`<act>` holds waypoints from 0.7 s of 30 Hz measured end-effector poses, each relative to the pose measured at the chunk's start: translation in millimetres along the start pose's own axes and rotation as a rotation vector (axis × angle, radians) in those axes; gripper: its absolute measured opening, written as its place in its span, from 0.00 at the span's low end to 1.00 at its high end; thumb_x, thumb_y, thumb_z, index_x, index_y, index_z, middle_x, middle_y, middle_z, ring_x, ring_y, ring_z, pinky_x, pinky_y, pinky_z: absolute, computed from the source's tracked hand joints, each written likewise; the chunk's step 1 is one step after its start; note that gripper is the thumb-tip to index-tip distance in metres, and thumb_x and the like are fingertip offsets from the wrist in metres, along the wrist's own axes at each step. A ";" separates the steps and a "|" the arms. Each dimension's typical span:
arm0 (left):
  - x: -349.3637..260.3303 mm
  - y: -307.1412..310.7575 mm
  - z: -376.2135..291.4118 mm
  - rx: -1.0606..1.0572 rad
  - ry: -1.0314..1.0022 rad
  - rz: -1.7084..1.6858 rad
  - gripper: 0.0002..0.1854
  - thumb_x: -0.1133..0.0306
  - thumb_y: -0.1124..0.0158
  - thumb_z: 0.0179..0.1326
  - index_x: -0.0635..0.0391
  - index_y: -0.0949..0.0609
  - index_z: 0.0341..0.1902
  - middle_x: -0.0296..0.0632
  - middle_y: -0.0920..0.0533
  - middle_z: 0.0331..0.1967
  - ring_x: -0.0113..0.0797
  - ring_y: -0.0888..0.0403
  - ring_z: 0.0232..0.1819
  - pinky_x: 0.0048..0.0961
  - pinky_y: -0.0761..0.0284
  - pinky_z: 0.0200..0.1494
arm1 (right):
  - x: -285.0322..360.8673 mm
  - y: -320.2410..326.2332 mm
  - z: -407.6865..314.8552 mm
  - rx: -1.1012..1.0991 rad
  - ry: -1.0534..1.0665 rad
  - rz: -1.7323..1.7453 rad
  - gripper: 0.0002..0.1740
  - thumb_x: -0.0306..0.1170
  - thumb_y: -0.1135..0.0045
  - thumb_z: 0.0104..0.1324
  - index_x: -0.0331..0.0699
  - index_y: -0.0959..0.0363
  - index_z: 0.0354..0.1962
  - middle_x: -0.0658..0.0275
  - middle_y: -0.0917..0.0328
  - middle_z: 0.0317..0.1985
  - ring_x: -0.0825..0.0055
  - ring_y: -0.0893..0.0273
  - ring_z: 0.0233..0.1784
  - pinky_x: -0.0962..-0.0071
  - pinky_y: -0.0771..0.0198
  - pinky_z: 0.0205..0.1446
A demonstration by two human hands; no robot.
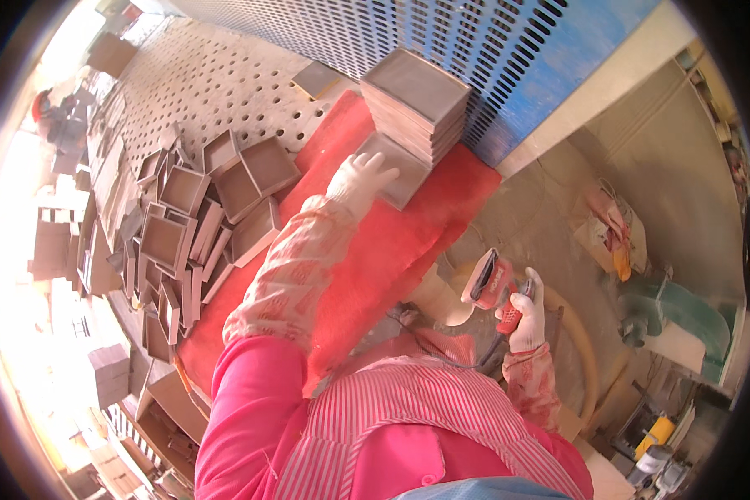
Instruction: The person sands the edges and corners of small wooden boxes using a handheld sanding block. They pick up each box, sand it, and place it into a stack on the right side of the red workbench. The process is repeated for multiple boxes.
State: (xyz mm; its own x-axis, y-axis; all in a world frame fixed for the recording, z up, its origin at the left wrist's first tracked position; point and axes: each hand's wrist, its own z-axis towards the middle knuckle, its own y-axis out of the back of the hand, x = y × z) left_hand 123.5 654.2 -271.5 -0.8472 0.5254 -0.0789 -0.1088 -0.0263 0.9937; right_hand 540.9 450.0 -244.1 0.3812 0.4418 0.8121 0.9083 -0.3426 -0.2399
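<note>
My left hand (359, 181), in a white glove, rests with spread fingers on a flat grey tray (406, 175) lying on a red cloth (362, 262). That tray sits against the foot of a tall stack of similar shallow trays (419, 87). Away from the cloth, low at the right, my right hand (525, 312), also gloved, grips a red handheld electric sander (497, 287), its flat pad facing left. A dark cord runs from the sander towards my striped apron. Left of the cloth lies a loose heap of shallow wooden trays (172, 240).
A blue perforated panel (531, 81) stands behind the stack. The perforated worktop (225, 81) extends to the upper left, with another flat piece (315, 79) on it. Beside me at the right are a pale hose (584, 350) and a green machine (681, 312). A person (62, 119) is at the far left.
</note>
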 end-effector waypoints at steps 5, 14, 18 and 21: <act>-4.9 -24.7 5.8 -0.226 0.109 -0.017 0.25 0.74 0.34 0.56 0.42 0.13 0.59 0.42 0.19 0.54 0.49 0.18 0.56 0.45 0.17 0.59 | -2.9 -14.4 5.8 0.062 -0.001 -0.051 0.47 0.32 0.38 0.63 0.46 0.39 0.81 0.58 0.28 0.68 0.65 0.16 0.52 0.66 0.14 0.42; -12.8 13.2 -212.1 -0.295 1.019 0.141 0.29 0.66 0.26 0.56 0.53 0.17 0.64 0.45 0.15 0.54 0.53 0.20 0.65 0.56 0.28 0.70 | -9.1 -49.3 9.6 0.311 -0.067 -0.118 0.45 0.23 0.36 0.63 0.48 0.38 0.78 0.61 0.25 0.62 0.64 0.16 0.57 0.65 0.11 0.44; -0.3 15.3 -275.5 0.271 0.817 -0.006 0.15 0.66 0.34 0.69 0.46 0.15 0.58 0.40 0.13 0.47 0.46 0.13 0.53 0.46 0.16 0.51 | -13.4 -103.1 0.5 0.487 -0.034 -0.110 0.43 0.18 0.37 0.63 0.45 0.34 0.76 0.64 0.23 0.60 0.67 0.20 0.65 0.61 0.21 0.73; -65.7 10.9 -316.4 0.158 0.510 0.257 0.13 0.67 0.37 0.71 0.42 0.15 0.57 0.41 0.18 0.39 0.46 0.14 0.40 0.45 0.18 0.39 | -17.2 -152.8 -11.7 0.658 0.021 -0.238 0.44 0.16 0.36 0.62 0.42 0.32 0.77 0.65 0.21 0.57 0.73 0.19 0.58 0.69 0.19 0.67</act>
State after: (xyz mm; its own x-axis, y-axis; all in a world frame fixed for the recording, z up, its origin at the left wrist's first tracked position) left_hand 13.5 350.3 -280.7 -0.9834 0.0429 0.1765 0.1785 0.0486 0.9827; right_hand 393.5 485.0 -215.1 0.1612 0.4242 0.8911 0.8846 0.3382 -0.3210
